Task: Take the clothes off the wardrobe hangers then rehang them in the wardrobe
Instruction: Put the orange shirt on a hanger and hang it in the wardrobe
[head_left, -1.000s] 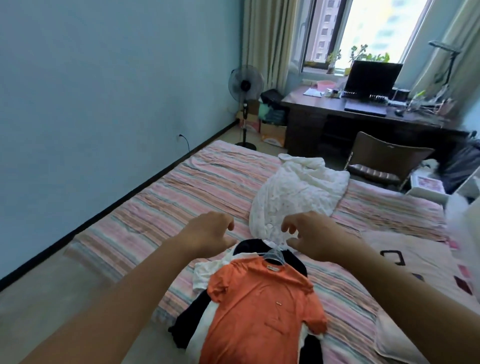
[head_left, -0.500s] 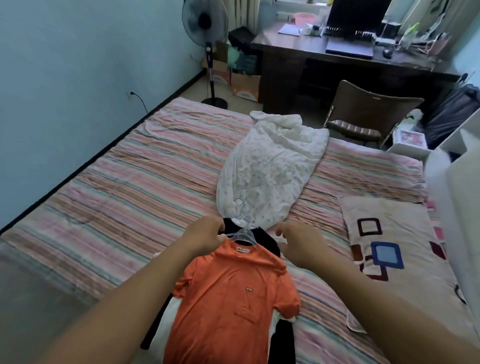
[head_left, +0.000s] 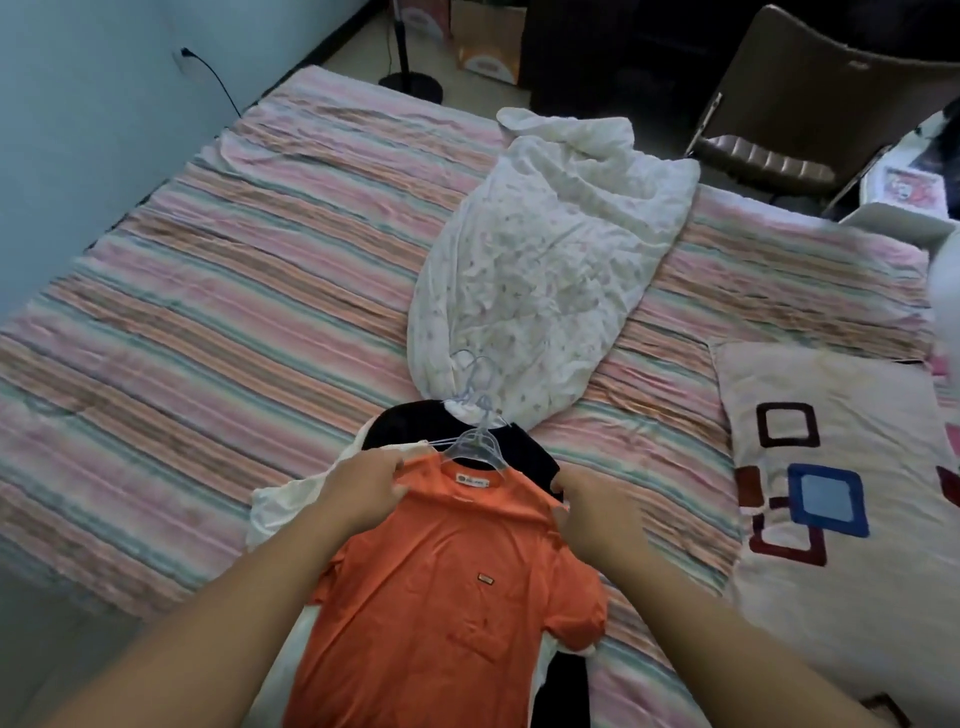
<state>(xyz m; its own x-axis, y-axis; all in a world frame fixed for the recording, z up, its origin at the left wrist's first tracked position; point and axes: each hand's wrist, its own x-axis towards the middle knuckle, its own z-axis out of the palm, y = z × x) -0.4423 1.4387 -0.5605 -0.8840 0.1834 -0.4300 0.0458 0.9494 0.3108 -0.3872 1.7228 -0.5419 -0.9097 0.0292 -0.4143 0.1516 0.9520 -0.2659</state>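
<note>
On the bed (head_left: 218, 291), the left hand (head_left: 363, 488) and right hand (head_left: 597, 512) pinch the orange shirt (head_left: 447, 597) shoulders, hanger (head_left: 475, 447) at twelve o'clock.

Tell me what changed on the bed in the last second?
Both hands came down onto the orange T-shirt: the left hand now pinches its left shoulder, the right hand its right shoulder. The clear plastic hanger, the clothes stacked beneath and the white speckled garment stayed put.
</note>
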